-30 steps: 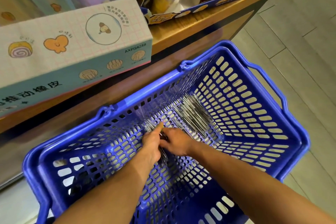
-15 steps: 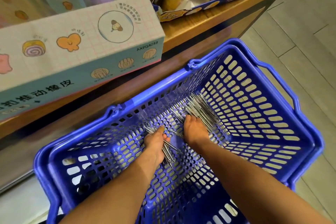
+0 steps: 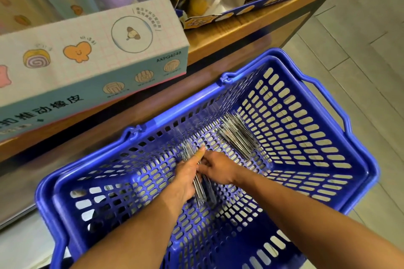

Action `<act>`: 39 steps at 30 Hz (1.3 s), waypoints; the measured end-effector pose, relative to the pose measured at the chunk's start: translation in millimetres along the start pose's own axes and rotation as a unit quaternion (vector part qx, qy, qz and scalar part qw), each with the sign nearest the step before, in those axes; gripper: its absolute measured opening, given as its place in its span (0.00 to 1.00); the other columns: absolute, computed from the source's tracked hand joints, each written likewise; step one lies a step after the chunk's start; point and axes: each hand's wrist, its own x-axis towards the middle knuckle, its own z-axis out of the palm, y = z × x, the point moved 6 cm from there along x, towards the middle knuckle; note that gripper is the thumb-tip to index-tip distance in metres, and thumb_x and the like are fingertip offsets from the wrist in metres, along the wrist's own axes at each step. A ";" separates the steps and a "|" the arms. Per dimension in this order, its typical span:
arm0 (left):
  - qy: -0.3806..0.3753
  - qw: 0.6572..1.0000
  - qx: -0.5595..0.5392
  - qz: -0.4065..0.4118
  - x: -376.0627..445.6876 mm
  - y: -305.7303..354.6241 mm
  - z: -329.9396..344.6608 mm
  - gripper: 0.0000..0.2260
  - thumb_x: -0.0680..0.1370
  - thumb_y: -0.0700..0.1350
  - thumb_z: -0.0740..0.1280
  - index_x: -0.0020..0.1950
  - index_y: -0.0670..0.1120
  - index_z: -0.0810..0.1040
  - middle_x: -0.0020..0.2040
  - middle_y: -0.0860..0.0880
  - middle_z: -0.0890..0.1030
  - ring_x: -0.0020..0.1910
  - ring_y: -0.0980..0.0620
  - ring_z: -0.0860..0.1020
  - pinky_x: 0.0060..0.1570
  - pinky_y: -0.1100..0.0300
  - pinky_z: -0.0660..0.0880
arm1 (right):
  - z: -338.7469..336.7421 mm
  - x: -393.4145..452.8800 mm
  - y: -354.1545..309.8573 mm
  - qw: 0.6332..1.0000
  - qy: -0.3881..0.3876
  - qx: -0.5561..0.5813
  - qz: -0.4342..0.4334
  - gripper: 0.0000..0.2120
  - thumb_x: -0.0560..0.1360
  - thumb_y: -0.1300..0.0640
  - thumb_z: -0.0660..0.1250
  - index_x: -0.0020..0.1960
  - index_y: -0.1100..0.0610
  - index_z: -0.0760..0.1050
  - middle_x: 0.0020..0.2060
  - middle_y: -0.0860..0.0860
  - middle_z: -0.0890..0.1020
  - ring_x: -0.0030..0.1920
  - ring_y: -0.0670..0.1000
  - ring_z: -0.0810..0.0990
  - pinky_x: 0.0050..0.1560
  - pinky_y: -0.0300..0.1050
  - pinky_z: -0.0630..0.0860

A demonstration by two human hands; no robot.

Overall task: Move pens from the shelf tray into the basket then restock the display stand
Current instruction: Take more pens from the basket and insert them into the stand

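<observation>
Left hand [image 3: 185,178]: gripping a bundle of pens [image 3: 200,190]
Right hand [image 3: 218,169]: pinching that same bundle
Loose pens [image 3: 238,135]: just beyond right hand, on basket [image 3: 328,181] floor
Box [image 3: 91,67]: reads AXPQ4248

Single head-worn, wide-angle view, looking forward and steeply down from close above into a blue basket [image 3: 317,85] that fills the lower frame; the wooden shelf [image 3: 251,26] edge crosses the top, grey floor [image 3: 371,28] lies at right; no second view
</observation>
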 end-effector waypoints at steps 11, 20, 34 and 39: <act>0.004 0.999 0.026 -0.043 3.0 -4.4 -13.3 0.13 0.76 0.43 0.72 0.56 0.37 0.79 0.35 0.44 0.80 0.28 0.48 0.78 0.30 0.58 0.76 | -27.1 8.8 54.4 0.975 0.076 -0.166 0.125 0.09 0.75 0.60 0.67 0.54 0.60 0.73 0.51 0.56 0.80 0.50 0.57 0.80 0.49 0.47 0.78; 0.019 0.999 0.014 -0.027 11.2 -12.9 -20.3 0.23 0.74 0.39 0.74 0.67 0.36 0.72 0.46 0.40 0.82 0.37 0.47 0.80 0.38 0.53 0.79 | -21.7 6.6 53.5 0.991 0.037 -0.019 0.129 0.05 0.76 0.63 0.68 0.51 0.59 0.73 0.42 0.54 0.79 0.42 0.51 0.79 0.48 0.46 0.79; -0.004 1.000 0.018 -0.009 13.0 -8.3 -14.5 0.20 0.74 0.38 0.73 0.64 0.37 0.74 0.34 0.44 0.78 0.30 0.50 0.76 0.32 0.56 0.74 | -56.1 5.4 51.7 0.976 0.161 -0.063 0.136 0.06 0.76 0.64 0.67 0.51 0.57 0.79 0.45 0.52 0.82 0.43 0.50 0.82 0.44 0.42 0.81; 0.003 1.000 0.017 -0.006 15.3 -8.9 -14.0 0.19 0.74 0.37 0.73 0.63 0.36 0.74 0.33 0.44 0.78 0.29 0.50 0.75 0.32 0.57 0.73 | -60.9 9.3 68.1 0.918 0.194 -0.302 0.168 0.18 0.76 0.66 0.65 0.64 0.61 0.66 0.53 0.57 0.76 0.48 0.54 0.76 0.47 0.45 0.76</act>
